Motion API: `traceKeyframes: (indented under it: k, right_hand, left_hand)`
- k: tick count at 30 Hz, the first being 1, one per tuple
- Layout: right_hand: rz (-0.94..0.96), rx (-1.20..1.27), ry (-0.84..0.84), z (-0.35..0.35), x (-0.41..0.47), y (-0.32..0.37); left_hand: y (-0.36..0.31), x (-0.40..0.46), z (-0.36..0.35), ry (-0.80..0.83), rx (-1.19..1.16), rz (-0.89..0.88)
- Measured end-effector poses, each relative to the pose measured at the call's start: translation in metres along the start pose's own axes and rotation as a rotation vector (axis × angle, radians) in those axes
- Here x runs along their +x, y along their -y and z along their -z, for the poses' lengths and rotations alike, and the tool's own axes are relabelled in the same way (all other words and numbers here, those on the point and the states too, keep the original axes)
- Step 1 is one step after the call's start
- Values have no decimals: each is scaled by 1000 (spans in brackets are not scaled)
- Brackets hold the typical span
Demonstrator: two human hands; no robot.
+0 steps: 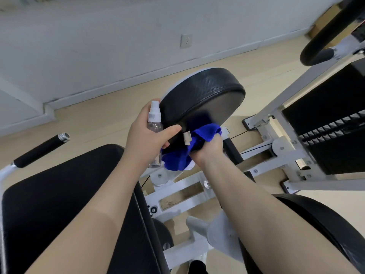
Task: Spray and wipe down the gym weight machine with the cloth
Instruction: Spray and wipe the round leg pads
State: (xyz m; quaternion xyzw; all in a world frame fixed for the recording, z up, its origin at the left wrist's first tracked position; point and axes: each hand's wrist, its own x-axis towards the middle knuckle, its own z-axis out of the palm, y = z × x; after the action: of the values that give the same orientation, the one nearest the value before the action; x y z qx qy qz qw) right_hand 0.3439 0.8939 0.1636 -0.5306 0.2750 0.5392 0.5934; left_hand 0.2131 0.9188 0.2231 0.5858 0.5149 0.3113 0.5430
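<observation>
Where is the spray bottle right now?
In the head view, centre-left: the spray bottle is held in the left hand, against the round black pad.

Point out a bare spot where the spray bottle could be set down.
Bare floor lies between the wall skirting and the black handle. The black seat pad beside the left forearm is bare too. It is crowded around the round pad, both hands and the white frame.

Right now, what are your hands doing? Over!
Left hand holds spray bottle. Right hand grips blue cloth against round black pad. Nothing blocking the pad.
</observation>
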Motion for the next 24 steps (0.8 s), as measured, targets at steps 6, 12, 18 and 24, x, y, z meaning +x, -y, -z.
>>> traceKeyframes:
  k: [6,12,18,24]
  right_hand:
    - [-10,47,-35,-8,20,-47]
    - [-223,131,167,-24,-17,-86]
    - [-251,113,67,-31,-4,-69]
    - [-80,176,56,19,0,-60]
  left_hand:
    - [0,11,1,42,-46,-7]
    - [2,16,4,76,-40,18]
    - [3,22,12,155,-25,37]
    - [4,25,10,190,20,22]
